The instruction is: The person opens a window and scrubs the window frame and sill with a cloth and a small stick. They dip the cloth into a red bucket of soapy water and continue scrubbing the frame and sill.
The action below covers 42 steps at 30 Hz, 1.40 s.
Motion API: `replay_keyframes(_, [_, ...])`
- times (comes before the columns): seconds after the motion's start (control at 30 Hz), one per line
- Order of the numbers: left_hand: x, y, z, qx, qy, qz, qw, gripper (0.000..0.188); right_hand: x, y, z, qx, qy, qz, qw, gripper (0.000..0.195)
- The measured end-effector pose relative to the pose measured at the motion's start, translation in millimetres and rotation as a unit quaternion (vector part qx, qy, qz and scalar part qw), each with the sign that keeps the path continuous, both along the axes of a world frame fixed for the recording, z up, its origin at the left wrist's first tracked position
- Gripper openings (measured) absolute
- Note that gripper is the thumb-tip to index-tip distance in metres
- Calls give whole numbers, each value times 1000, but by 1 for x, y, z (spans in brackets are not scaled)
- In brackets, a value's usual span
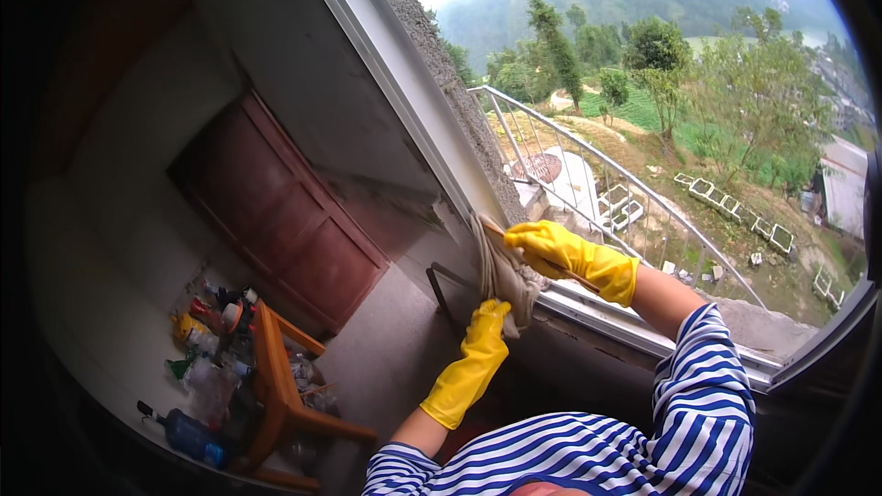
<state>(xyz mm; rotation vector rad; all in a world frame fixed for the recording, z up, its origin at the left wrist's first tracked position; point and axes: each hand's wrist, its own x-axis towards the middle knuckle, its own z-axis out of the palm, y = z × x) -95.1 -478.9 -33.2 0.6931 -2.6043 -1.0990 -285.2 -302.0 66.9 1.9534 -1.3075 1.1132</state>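
Observation:
My right hand (577, 256), in a yellow rubber glove, grips a thin brown stick (587, 282). The stick's far end meets a bunched beige cloth (501, 269) at the lower corner of the window frame (441, 124). Part of the stick is hidden by my glove. My left hand (477, 358), gloved the same way, holds the lower part of the cloth. The cloth hangs over the inner side of the frame, close to the metal sill track (599, 306).
A wooden chair (272, 386) lies tipped on the floor at lower left. Beside it are a pile of plastic waste (210, 379) and a blue bottle (189, 435). Behind stands a reddish door (282, 213). Outside the window runs a metal railing (606, 165).

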Motion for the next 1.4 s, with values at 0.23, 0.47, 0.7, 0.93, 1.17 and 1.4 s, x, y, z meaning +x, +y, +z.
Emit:
replay_keyframes(0.23, [36,14,32,103,83,-1,991,31,46,13,61,-71,97,-94,988,30])
replay_keyframes(0.47, [25,42,136,-137,385,-148,900,61,44,-16,147,-51,-231,69,969,29])
replay_keyframes(0.7, [32,25,-9,528,72,168,830,40,38,14,-3,23,-17,7,1000,37])
replay_keyframes(0.93, [56,26,51,-175,201,-164,950,83,48,22,63,-21,68,-148,986,32])
replay_keyframes(1.17, [34,46,87,-204,170,-102,959,89,37,-13,82,-92,30,-53,994,45])
replay_keyframes(1.4, [82,42,10,-107,-185,-161,963,88,41,30,-32,115,-51,14,992,39])
